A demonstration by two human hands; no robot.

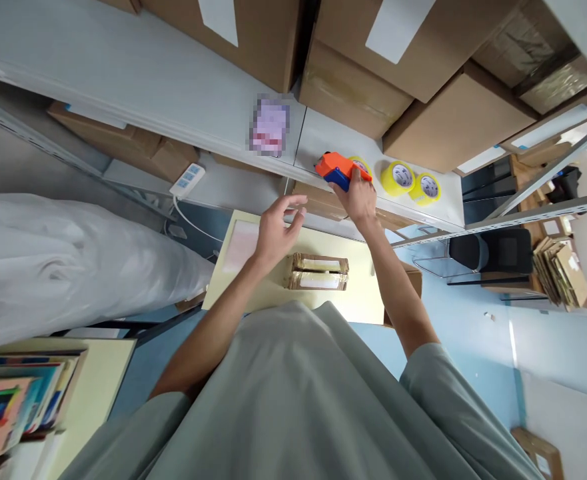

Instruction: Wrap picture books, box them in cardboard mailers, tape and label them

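Observation:
My right hand [360,200] is closed round an orange and blue tape dispenser [337,167] at the front of the grey shelf [173,87]. A yellow tape roll [359,162] shows partly behind the dispenser; whether it is loaded in it I cannot tell. Over the pale yellow table [363,293], my left hand [280,227] hovers with fingers curved and apart, holding nothing. Below and between the hands lies a small taped cardboard box [318,272] with white labels and a dark gap along its middle.
Two yellow tape rolls [398,178] stand right of the dispenser. Large cardboard boxes [353,87] line the shelf's back. A white power strip [189,179] sits below the shelf. At left are a white plastic-wrapped bulk [73,267] and stacked books [28,393]; a black chair [493,250] stands right.

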